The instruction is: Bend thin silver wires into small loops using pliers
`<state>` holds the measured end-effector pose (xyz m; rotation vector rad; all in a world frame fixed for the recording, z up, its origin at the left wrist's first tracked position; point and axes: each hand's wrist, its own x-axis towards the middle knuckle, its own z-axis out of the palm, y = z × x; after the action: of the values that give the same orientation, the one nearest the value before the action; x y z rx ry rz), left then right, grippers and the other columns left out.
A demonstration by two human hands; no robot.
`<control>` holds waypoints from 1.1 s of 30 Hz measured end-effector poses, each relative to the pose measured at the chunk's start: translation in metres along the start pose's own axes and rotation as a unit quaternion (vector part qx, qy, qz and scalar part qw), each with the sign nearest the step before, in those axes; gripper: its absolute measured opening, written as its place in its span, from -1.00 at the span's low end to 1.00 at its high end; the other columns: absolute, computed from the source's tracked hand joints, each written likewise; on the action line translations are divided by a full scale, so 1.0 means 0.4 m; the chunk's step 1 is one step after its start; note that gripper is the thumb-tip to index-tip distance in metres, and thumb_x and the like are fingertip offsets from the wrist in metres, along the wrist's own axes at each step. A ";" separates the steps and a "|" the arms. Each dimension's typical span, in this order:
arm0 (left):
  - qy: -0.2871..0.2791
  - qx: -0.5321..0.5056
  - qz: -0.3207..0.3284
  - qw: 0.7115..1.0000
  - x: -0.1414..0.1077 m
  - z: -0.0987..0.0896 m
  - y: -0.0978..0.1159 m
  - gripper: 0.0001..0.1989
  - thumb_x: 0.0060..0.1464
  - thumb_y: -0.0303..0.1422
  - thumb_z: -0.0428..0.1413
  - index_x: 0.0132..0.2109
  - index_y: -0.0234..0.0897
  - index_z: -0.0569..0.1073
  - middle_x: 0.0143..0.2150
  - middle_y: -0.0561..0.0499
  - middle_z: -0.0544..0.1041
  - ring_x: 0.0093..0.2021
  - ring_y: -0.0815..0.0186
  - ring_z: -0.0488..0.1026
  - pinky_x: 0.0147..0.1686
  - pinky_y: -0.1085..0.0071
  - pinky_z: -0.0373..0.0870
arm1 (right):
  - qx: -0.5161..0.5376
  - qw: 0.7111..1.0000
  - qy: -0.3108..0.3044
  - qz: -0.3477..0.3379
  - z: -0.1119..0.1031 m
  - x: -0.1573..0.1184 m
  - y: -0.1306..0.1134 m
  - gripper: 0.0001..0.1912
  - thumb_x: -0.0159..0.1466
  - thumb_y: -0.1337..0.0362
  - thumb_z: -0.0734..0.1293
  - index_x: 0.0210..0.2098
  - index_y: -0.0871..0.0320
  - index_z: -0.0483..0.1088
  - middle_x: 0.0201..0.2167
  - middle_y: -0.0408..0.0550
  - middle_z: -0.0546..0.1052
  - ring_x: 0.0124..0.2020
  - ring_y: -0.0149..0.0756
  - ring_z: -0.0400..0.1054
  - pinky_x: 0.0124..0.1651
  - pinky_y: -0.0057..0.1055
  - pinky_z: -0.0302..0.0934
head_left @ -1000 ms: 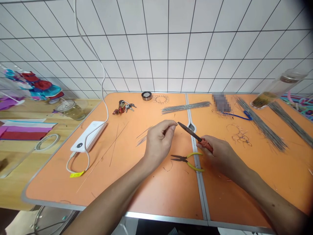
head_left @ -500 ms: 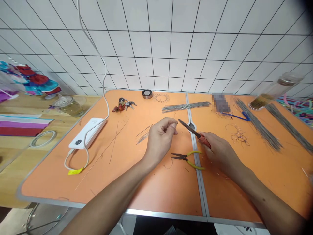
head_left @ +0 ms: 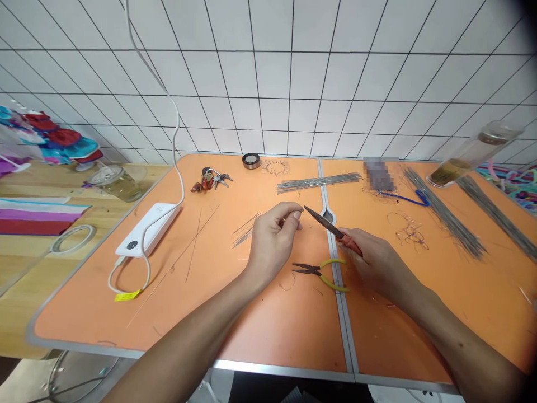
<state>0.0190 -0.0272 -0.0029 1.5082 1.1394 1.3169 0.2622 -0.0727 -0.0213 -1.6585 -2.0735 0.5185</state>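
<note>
My right hand (head_left: 373,257) is wrapped round the red handles of dark long-nose pliers (head_left: 325,219), their jaws pointing up and left. Just left of the jaw tip, my left hand (head_left: 276,228) is closed in a pinch; whatever lies between thumb and finger is too small to make out. A second pair of pliers (head_left: 312,269) with yellow handles lies spread on the orange table (head_left: 285,330) below both hands. Short thin wires (head_left: 244,235) rest on the tabletop beside my left hand, and two long wires (head_left: 197,235) cross farther left.
Wire bundles (head_left: 316,182) lie at the back, with thicker ones (head_left: 444,215) on the right. A glass bottle (head_left: 474,154), tangled wire (head_left: 409,232), keys (head_left: 212,179), a tape roll (head_left: 250,161) and a white power bank (head_left: 146,229) with its cable are around the table.
The view has shifted very slightly. Both hands and the red-handled pliers keep nearly the same pose, the pliers' tip still close to the left fingertips.
</note>
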 end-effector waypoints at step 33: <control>-0.027 -0.063 -0.086 0.994 0.003 0.000 0.006 -0.80 0.30 -0.23 0.22 -0.13 -0.28 0.61 -0.31 -0.05 0.72 -0.47 0.38 0.35 -0.42 0.40 0.30 | -0.027 0.998 0.044 0.033 -0.015 0.000 -0.005 -0.74 0.55 0.12 0.19 -0.20 0.01 0.44 -0.34 -0.05 0.60 -0.35 -0.16 0.49 -0.33 -0.31 0.26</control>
<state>0.0192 -0.0267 -0.0004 1.3173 1.1049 1.2001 0.2637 -0.0729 -0.0150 -1.7527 -1.9913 0.4054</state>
